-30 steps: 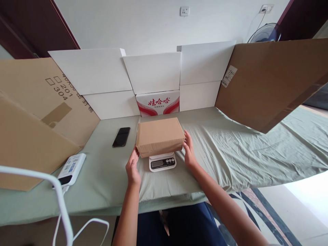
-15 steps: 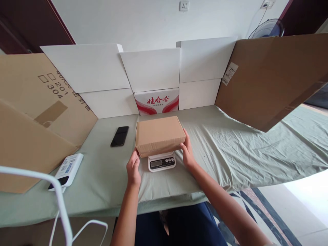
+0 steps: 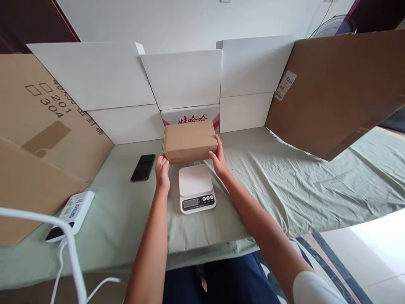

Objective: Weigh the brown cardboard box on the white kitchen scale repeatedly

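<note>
A closed brown cardboard box (image 3: pixel 190 141) is gripped at both ends, held just beyond a small white kitchen scale (image 3: pixel 196 188). My left hand (image 3: pixel 162 169) clasps its left end and my right hand (image 3: pixel 217 158) clasps its right end. The scale's platform is bare, with its display and buttons facing me. The box partly hides a white carton with red lettering (image 3: pixel 191 116) behind it.
A black phone (image 3: pixel 143 167) lies left of the scale on the green sheet (image 3: pixel 284 181). A white power bank (image 3: pixel 71 215) and white cable sit at the left front. White and brown cardboard panels (image 3: pixel 335 88) wall the back and sides.
Both hands have carried the box off the scale and away from me toward the back panels. The scale's platform, covered before, now shows.
</note>
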`<action>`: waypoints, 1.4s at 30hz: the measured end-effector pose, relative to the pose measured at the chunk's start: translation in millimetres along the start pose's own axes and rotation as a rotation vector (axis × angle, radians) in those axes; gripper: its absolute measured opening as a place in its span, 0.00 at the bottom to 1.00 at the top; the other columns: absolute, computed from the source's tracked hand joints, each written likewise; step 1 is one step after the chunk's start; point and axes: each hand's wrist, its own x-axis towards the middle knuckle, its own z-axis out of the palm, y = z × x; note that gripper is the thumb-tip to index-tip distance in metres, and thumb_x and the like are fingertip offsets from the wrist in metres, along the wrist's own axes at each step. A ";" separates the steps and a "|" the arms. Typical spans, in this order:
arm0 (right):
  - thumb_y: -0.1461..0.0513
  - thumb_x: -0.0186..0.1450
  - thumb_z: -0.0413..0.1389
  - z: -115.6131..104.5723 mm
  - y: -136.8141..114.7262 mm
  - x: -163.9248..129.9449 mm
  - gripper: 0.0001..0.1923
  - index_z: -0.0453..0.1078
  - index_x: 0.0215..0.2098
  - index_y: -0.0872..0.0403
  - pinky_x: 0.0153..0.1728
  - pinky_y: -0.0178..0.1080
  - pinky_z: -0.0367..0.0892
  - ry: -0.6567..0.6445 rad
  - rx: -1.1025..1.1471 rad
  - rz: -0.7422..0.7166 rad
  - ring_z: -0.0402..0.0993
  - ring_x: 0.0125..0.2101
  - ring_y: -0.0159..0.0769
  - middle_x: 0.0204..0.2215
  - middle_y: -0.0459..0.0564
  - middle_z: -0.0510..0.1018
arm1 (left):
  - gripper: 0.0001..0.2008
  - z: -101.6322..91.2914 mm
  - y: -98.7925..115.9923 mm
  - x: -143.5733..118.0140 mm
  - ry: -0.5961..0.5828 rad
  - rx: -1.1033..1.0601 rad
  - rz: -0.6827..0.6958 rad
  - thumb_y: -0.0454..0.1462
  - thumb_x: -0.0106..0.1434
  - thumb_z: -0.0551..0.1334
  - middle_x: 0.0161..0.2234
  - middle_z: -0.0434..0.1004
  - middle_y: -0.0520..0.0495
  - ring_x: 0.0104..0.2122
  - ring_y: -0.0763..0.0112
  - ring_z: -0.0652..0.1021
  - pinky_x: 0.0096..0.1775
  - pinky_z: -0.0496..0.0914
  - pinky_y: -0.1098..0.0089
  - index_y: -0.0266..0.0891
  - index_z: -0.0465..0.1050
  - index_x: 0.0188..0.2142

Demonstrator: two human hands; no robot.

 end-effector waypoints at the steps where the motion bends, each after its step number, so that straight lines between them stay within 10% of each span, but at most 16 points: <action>1: 0.43 0.69 0.49 3.7 10.0 1.7 0.41 0.44 0.74 0.49 0.72 0.52 0.46 0.003 0.008 0.021 0.47 0.73 0.46 0.74 0.51 0.50 | 0.25 0.6 -8.2 3.2 -0.001 -0.009 -0.049 0.50 0.56 0.65 0.46 0.79 0.39 0.52 0.58 0.78 0.56 0.69 0.59 0.37 0.74 0.48; 8: 0.46 0.69 0.50 11.9 36.9 -5.2 0.39 0.44 0.73 0.46 0.74 0.49 0.42 -0.015 0.081 0.111 0.43 0.74 0.43 0.74 0.45 0.49 | 0.24 -5.7 -35.6 -2.3 0.026 -0.034 -0.150 0.50 0.58 0.64 0.54 0.78 0.42 0.58 0.60 0.75 0.60 0.66 0.61 0.42 0.74 0.51; 24: 0.48 0.65 0.50 -14.1 61.8 0.2 0.39 0.44 0.72 0.35 0.64 0.57 0.60 0.260 0.177 0.422 0.59 0.67 0.45 0.69 0.48 0.58 | 0.30 -32.2 -21.2 7.3 0.216 -0.076 -0.103 0.51 0.62 0.54 0.67 0.65 0.36 0.65 0.57 0.68 0.64 0.61 0.59 0.42 0.72 0.59; 42: 0.48 0.66 0.50 -9.1 60.5 -2.2 0.35 0.52 0.70 0.39 0.66 0.55 0.57 0.213 0.162 0.377 0.56 0.69 0.46 0.70 0.47 0.58 | 0.28 -21.5 -22.4 3.8 0.146 -0.087 -0.185 0.51 0.65 0.52 0.66 0.67 0.38 0.65 0.59 0.68 0.64 0.61 0.60 0.42 0.74 0.58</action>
